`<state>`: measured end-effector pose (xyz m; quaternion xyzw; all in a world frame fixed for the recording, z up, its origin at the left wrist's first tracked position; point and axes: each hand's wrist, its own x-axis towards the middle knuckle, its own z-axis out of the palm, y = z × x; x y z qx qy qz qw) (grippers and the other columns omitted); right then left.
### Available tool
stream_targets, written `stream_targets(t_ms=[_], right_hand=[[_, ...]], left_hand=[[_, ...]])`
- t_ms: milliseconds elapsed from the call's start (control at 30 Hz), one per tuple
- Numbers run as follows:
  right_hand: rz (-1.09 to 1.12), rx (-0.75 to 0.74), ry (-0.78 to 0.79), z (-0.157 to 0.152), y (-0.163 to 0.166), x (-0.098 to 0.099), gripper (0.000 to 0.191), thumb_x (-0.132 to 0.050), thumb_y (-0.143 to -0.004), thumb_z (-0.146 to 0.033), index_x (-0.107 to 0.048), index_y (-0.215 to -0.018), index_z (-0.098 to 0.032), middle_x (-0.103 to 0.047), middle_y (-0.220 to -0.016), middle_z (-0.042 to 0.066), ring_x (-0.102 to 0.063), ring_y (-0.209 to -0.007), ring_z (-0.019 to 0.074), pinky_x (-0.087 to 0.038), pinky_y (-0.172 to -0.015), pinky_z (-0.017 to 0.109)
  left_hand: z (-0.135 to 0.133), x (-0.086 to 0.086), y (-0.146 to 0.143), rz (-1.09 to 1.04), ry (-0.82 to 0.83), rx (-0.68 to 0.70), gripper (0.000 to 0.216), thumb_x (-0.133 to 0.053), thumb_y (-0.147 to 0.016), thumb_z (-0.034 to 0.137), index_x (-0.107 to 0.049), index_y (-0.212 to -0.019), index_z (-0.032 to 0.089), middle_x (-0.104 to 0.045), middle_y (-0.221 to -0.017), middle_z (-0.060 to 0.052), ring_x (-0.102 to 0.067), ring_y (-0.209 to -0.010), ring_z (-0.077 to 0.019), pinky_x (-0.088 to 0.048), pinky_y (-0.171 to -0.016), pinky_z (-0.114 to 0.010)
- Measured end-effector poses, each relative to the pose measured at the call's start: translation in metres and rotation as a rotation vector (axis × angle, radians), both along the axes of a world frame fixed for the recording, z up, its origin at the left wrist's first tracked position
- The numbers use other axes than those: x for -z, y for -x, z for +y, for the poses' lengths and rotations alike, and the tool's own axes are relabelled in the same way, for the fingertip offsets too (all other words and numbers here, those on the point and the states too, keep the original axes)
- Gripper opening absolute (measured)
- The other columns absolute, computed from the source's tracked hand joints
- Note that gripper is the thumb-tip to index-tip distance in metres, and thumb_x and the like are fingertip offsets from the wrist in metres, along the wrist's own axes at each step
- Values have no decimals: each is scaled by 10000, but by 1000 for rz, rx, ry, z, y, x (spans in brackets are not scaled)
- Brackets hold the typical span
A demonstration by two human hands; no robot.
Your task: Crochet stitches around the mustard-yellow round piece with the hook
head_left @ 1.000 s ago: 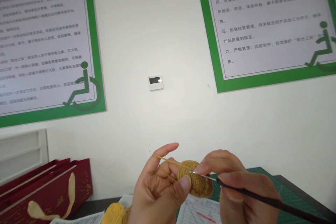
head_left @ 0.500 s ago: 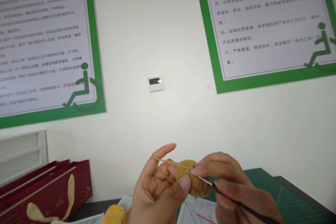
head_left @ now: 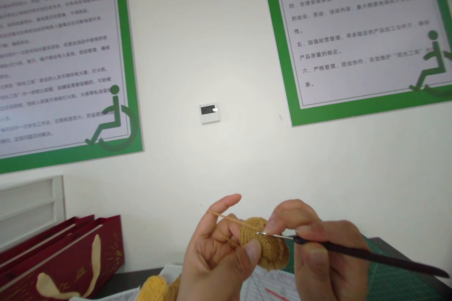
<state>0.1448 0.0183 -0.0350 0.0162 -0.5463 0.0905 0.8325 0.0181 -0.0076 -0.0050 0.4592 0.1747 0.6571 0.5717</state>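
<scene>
A round tan crochet piece [head_left: 273, 249] is pinched between the thumb and fingers of my left hand [head_left: 215, 254]. Tan yarn [head_left: 228, 217] runs from the piece over my raised left index finger, and another strand crosses the palm. My right hand [head_left: 321, 249] grips a crochet hook [head_left: 339, 247] with a dark handle and a silver shaft. The hook's tip lies at the upper edge of the crochet piece, close to my left thumb. Right fingertips touch the piece near the shaft.
Yellow yarn [head_left: 152, 289] and printed paper [head_left: 266, 284] lie below my hands. Dark red gift bags [head_left: 81, 263] stand at the left. A green cutting mat [head_left: 395, 270] covers the table at right. Behind are a white wall with green-framed posters [head_left: 293, 80] and a small wall panel [head_left: 209, 114].
The crochet hook has swung from a steep slant to nearly level, its handle end now showing at the right. Both hands and the crochet piece have shifted slightly right.
</scene>
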Motion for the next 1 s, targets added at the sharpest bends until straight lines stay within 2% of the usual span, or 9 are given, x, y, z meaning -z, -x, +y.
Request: stream_targets(t_ms=[133, 400, 633, 867, 1000], right_hand=[[-2, -77, 65, -2, -2, 0, 82, -557, -1028, -320, -618, -1083, -313, -756, -888, 20, -702, -826, 210, -569, -682, 384], [-19, -72, 69, -2, -2, 2, 88, -528, -1049, -284, -602, -1097, -274, -750, -936, 24, -711, -863, 179, -575, -710, 331], [-36, -156, 56, 0, -4, 1, 97, -492, -1067, -274, -581, -1105, -269, -740, -949, 8, -696, -882, 160, -561, -753, 325], [-46, -186, 75, -1, -6, 1, 96, -504, -1062, -295, -596, -1084, -274, -724, -924, 7, -686, -867, 163, -554, -746, 328], [-56, -186, 64, -2, -6, 0, 88, -519, -1055, -305, -600, -1075, -278, -720, -899, 8, -679, -838, 166, -546, -722, 329]], left_hand=[[1, 1, 0, 16, -19, -30, 580, -947, -609, 128, -766, -1150, 231, -669, -641, 24, -608, -629, -127, -496, -649, -264], [2, 3, 0, 36, -25, -34, 672, -942, -604, 135, -714, -1231, 216, -668, -642, 21, -612, -632, -147, -488, -641, -282], [1, 1, 1, 47, -17, -18, 677, -943, -603, 138, -720, -1238, 211, -662, -643, 19, -608, -637, -146, -476, -641, -272], [-1, -2, -1, 25, 5, -31, 673, -945, -583, 135, -732, -1216, 212, -671, -642, 12, -638, -701, -171, -510, -719, -313], [0, 0, -1, 29, 9, -33, 679, -950, -571, 143, -735, -1211, 214, -653, -641, 16, -624, -685, -169, -502, -707, -322]])
